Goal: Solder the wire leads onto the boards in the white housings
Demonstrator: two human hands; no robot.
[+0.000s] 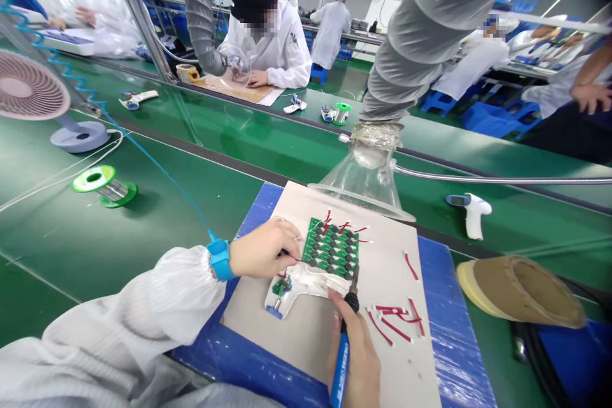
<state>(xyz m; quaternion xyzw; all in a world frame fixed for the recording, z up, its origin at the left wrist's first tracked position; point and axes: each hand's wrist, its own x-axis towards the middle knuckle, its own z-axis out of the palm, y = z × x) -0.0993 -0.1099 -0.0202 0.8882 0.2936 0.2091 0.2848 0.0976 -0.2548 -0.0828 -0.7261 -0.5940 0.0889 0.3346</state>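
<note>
My left hand (262,248), with a blue wrist strap (220,259) above it, pinches a thin red wire (292,258) at the left edge of a green circuit board (333,247). My right hand (354,350) grips a blue soldering iron (343,350) like a pen, its tip (354,275) at the board's lower right corner. The board rests on a white plastic part (306,282) lying on a grey mat (306,331). Several short red wires (396,319) lie to the right on the mat.
A clear fume funnel (363,185) on a grey duct hangs just behind the board. Solder spool (104,186) and pink fan (29,90) stand to the left, a white thermometer gun (471,210) and a tan holder (521,288) to the right. Other workers sit across the green bench.
</note>
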